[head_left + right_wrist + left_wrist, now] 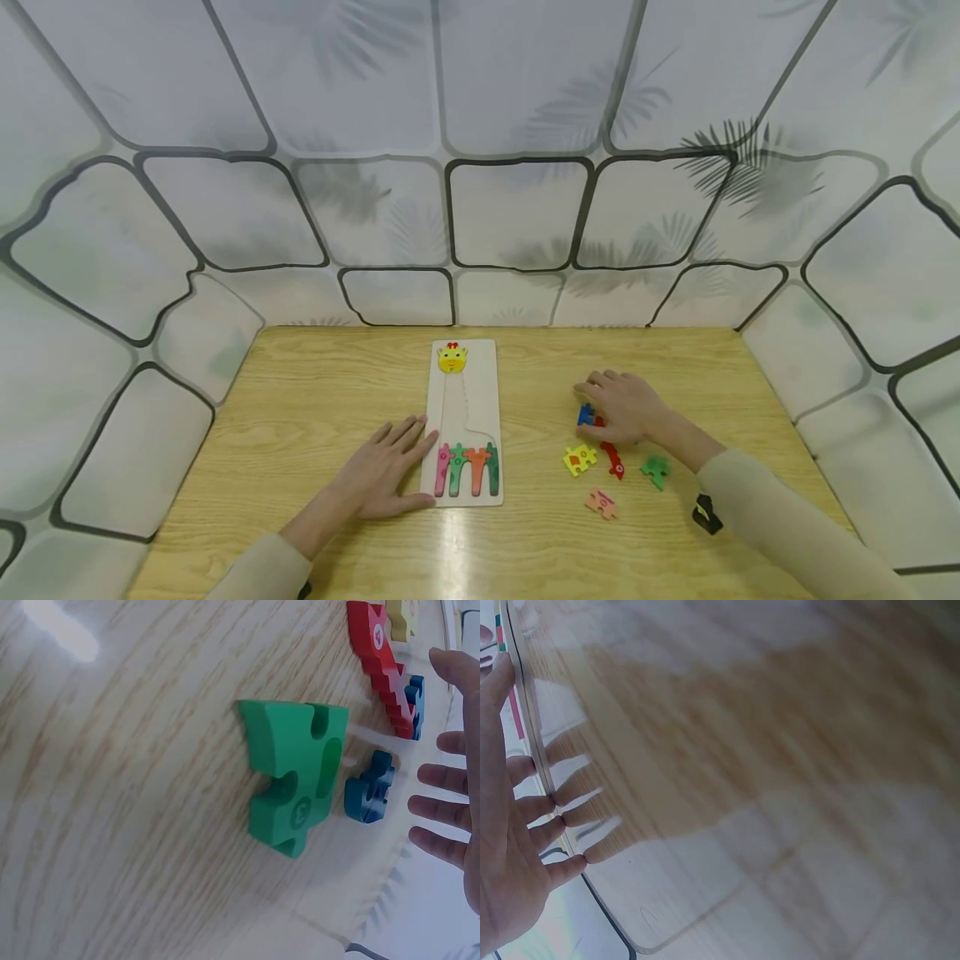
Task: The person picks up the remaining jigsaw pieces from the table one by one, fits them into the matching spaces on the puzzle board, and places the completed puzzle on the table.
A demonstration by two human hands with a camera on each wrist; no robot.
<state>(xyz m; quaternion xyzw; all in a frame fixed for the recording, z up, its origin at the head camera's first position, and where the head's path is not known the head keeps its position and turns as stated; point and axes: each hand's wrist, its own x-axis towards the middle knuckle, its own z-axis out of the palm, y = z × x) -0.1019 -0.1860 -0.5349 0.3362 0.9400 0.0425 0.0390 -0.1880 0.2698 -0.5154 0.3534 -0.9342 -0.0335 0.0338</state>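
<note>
A booth-like nook; leaf-printed walls (517, 212) border a wood-grain table (337, 379) on three sides.

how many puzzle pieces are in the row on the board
4, side by side along the lower end of the board, left to right: pink piece, green piece, orange piece, dark green piece.

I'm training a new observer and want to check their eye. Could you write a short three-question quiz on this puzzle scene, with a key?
1. True or false: the left hand touches the white board.
2. What colour is the loose piece that lies lowest in the head view? A) yellow B) pink C) blue
3. How many leg pieces sit side by side on the board?

Key:
1. True; its fingers meet the edge.
2. B, pink.
3. Four: pink, green, orange and dark green.
</note>
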